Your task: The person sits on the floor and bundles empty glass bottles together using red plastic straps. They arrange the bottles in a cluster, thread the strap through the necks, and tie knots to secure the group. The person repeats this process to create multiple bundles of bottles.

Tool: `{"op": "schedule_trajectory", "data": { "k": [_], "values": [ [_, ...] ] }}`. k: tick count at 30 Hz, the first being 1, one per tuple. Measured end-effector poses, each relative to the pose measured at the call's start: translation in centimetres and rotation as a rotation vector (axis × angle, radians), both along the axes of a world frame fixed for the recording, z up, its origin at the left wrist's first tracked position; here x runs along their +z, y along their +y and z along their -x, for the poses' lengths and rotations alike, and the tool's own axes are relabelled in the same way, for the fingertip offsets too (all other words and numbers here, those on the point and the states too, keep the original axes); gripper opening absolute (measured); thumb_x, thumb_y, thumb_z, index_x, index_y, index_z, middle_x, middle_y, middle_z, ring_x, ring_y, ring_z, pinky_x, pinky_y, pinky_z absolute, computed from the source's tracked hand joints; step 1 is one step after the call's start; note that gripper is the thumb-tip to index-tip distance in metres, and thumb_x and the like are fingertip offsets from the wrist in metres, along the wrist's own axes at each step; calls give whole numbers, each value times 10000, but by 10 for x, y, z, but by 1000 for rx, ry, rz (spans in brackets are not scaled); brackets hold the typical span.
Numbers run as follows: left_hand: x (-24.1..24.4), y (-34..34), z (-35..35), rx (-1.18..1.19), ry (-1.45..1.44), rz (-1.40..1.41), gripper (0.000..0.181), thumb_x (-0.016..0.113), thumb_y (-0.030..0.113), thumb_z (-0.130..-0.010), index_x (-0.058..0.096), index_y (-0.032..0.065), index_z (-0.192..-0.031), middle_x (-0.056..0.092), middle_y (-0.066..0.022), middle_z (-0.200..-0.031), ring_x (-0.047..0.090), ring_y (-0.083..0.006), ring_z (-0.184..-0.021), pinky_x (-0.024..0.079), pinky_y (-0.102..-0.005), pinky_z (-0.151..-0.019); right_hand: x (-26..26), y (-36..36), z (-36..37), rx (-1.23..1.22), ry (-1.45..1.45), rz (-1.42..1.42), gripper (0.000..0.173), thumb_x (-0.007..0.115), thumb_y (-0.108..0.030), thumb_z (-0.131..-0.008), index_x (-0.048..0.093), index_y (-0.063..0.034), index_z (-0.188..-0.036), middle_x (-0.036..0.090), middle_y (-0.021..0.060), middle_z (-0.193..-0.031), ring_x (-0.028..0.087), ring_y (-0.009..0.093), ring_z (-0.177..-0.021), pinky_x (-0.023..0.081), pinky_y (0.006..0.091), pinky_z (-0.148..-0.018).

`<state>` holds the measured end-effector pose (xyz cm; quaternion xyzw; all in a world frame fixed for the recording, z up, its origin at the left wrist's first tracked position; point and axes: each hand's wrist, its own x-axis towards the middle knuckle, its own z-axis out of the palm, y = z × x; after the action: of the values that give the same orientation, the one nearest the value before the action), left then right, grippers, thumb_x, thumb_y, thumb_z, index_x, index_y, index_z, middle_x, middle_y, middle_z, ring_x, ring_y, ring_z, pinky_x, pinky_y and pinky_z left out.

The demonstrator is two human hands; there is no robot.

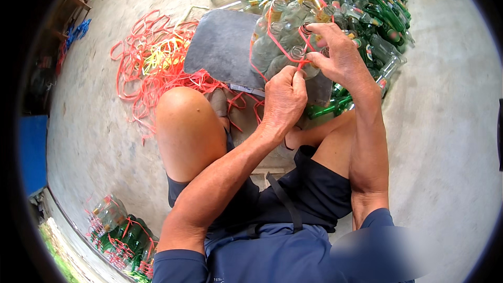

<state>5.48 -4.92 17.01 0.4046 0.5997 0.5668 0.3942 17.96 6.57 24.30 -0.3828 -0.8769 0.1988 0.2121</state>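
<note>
A cluster of clear glass bottles (276,41) stands upright on a dark flat board (224,41), with pinkish-red plastic strapping (279,47) running around and among the bottle necks. My left hand (286,90), at the near side of the cluster, pinches the strapping between thumb and fingers where strands come together. At the cluster's right side is my right hand (334,53), its thumb by the strapping and its fingers at a bottle mouth; the thumb and index finger are spread. Whether it grips a strand there I cannot tell.
A large heap of green and clear bottles (387,11) lies beyond and right of the board. Tangled red and yellow strapping (157,59) spreads on the concrete floor to the left. Strapped bottle bundles (125,236) stand at lower left. My knees (190,122) flank the near side.
</note>
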Motion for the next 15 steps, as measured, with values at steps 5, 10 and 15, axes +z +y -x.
{"op": "schedule_trajectory", "data": {
  "k": [5, 10, 15],
  "values": [
    [1, 1, 4, -15, 31, 11, 224, 581, 125, -1008, 719, -43, -957, 688, -231, -763, 707, -328, -704, 538, -438, -694, 5, 0, -10, 39, -3, 61, 654, 832, -38, -807, 628, -90, -1427, 701, 141, -1232, 721, 231, -1001, 601, 364, -861],
    [3, 0, 10, -49, 84, 29, 217, 585, 116, -1008, 721, -40, -946, 684, -209, -738, 689, -289, -668, 533, -423, -674, -6, 7, -15, 43, 94, 173, 625, 820, -63, -810, 636, -97, -1406, 714, 167, -1166, 723, 297, -984, 594, 408, -883],
    [11, -4, 13, -67, 171, 19, 203, 597, 110, -1007, 703, -34, -911, 653, -204, -705, 641, -258, -616, 518, -407, -644, -11, 10, -15, 43, 98, 157, 597, 829, -65, -817, 645, -95, -1384, 725, 158, -1116, 730, 282, -982, 601, 400, -874]
  ]
}}
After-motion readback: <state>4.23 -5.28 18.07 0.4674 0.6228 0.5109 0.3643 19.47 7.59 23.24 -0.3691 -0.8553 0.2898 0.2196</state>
